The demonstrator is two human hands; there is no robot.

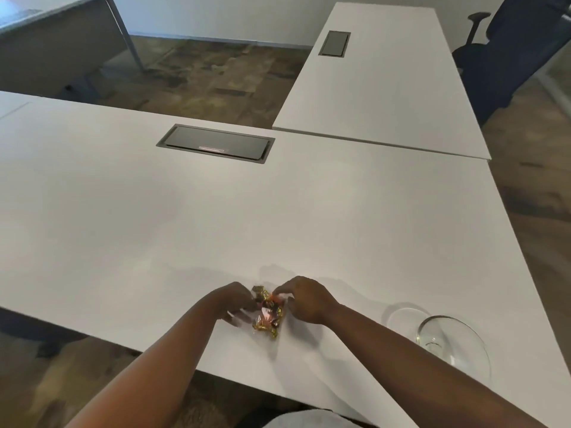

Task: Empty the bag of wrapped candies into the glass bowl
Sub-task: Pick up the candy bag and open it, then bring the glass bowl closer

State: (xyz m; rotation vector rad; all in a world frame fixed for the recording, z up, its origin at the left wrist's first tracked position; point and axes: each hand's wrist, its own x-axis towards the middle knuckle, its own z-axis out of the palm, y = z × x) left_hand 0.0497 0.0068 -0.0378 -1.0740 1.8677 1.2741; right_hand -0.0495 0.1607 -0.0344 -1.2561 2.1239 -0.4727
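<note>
A small clear bag of gold- and orange-wrapped candies lies on the white table near its front edge. My left hand pinches the bag's left side. My right hand pinches its upper right corner. Both hands rest low on the table around the bag. An empty glass bowl stands to the right of my right forearm, near the table's front right edge, apart from the bag.
A dark cable hatch is set into the table farther back. A second white table with its own hatch adjoins at the back right, with a dark office chair beyond it. Another desk stands at far left.
</note>
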